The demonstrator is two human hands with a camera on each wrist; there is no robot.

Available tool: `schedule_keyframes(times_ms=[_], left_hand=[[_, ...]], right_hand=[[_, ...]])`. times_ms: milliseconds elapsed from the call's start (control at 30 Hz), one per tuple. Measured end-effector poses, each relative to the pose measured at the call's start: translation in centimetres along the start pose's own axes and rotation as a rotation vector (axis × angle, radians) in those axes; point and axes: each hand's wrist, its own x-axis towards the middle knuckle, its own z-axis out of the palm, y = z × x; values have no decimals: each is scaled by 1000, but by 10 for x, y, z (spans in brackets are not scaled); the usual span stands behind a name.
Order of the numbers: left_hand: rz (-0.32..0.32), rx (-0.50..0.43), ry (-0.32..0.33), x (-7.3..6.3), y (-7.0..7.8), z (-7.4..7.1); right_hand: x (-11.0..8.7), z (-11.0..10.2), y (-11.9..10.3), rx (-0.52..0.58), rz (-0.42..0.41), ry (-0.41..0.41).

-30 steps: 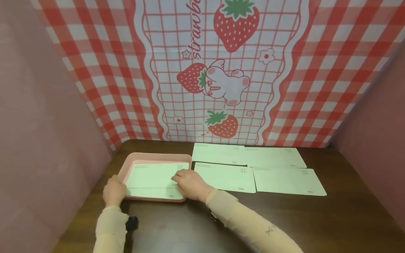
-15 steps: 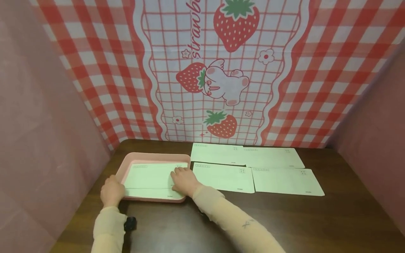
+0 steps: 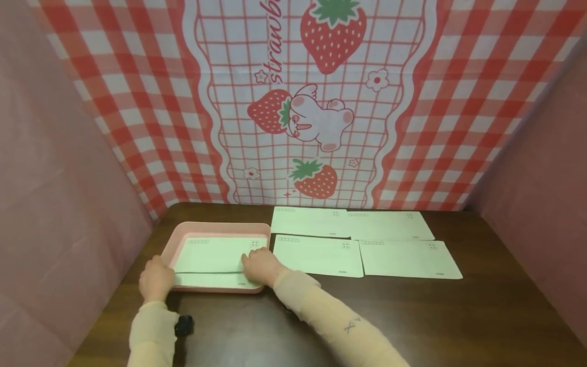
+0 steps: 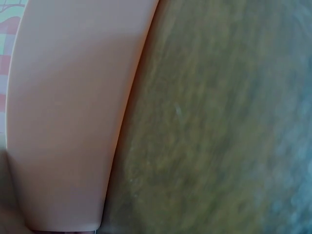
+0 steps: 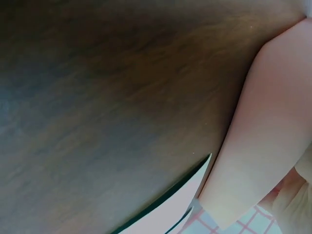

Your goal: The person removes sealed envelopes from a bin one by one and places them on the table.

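A shallow pink tray (image 3: 181, 239) stands at the left of the table in the head view. Two white envelopes overlap in it: an upper envelope (image 3: 208, 256) and a lower envelope (image 3: 202, 280) showing as a strip along the front. My left hand (image 3: 157, 279) holds the tray's left front corner; the left wrist view shows the tray's outer wall (image 4: 68, 112). At the tray's right side, my right hand (image 3: 262, 266) has bent fingers on the upper envelope's right end, pinching its edge. Its thumb is hidden.
Several more envelopes lie in two rows right of the tray, including a near envelope (image 3: 318, 256) and a far right one (image 3: 392, 225). A strawberry-print cloth (image 3: 316, 127) hangs behind the brown table (image 3: 495, 306). Pink cloth (image 3: 59, 204) flanks the left side.
My right hand has shifted slightly left over the upper envelope's end. A darker line now shows under that envelope's front edge. My left hand stays at the tray's corner; the head view has drifted.
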Motion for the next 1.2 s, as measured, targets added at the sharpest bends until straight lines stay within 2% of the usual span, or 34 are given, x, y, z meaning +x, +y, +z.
schedule_keyframes(times_ms=[167,333,433,600,667,900,1200], left_hand=[[-11,-6,2,-1,1,1],[-29,-14,-16,-2,4,3],[-20,-11,-23,-2,4,3],[-4,-5,-13,-2,4,1],[-9,-5,-12,-2,4,0],[-4,-16,-15,-3,2,-1],[10,-34,7,-2,-1,-2]], right_hand=[[-2,1,-1,-57,-13,41],[-3,5,-2,-47,5,65],[-5,7,-1,-86,9,167],[-11,10,2,-188,13,395],[-14,10,3,-191,6,437],[-21,8,12,-158,-53,489],[-34,-2,32,-146,-154,726]])
